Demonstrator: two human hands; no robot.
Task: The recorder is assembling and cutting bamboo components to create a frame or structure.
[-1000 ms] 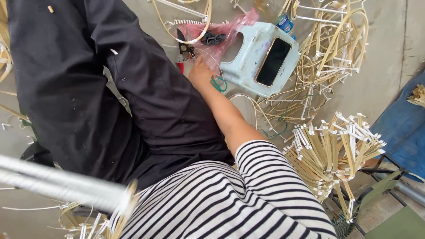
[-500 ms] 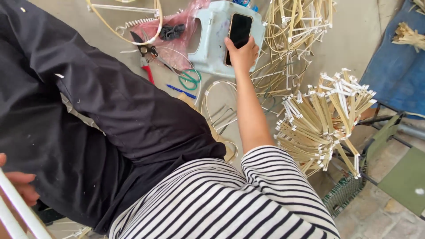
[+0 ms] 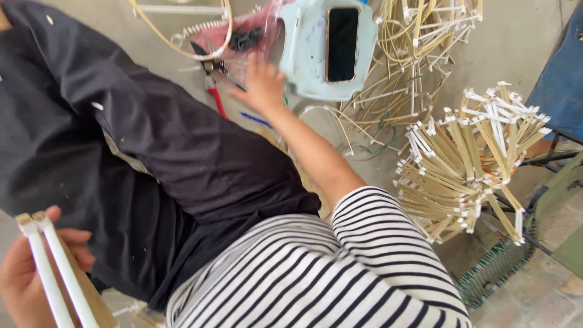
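Down at seven o'clock, the left hand [image 3: 30, 273] is wrapped around a pair of white-taped sticks [image 3: 54, 273], fingers curled closed about them with the thumb pressed near their top ends. The pair looks light and stiff, probably thin bamboo or cane that could snap if bent, so a grip along the middle of the shafts, as here, seems the safest hold.

Toward eleven o'clock, the right hand [image 3: 264, 85] reaches out over the floor with its fingers loosely spread, holding nothing that can be made out; motion blur hides whether the fingertips touch anything. Just to its left lie red-handled pliers [image 3: 214, 91], and a blue pen [image 3: 255, 118] lies just below the wrist. The pliers look hard and fairly heavy for their size, and their coated handles are the natural place to grasp them. Beyond the hand sits a pink plastic bag [image 3: 255, 30] with dark items inside, soft and crinkly.

At twelve o'clock, a pale plastic stool [image 3: 303, 61] carries a black phone [image 3: 342, 44] lying flat on its seat. At three o'clock, a bundle of taped stick frames [image 3: 467, 158] rests above a green wire basket [image 3: 495, 273].
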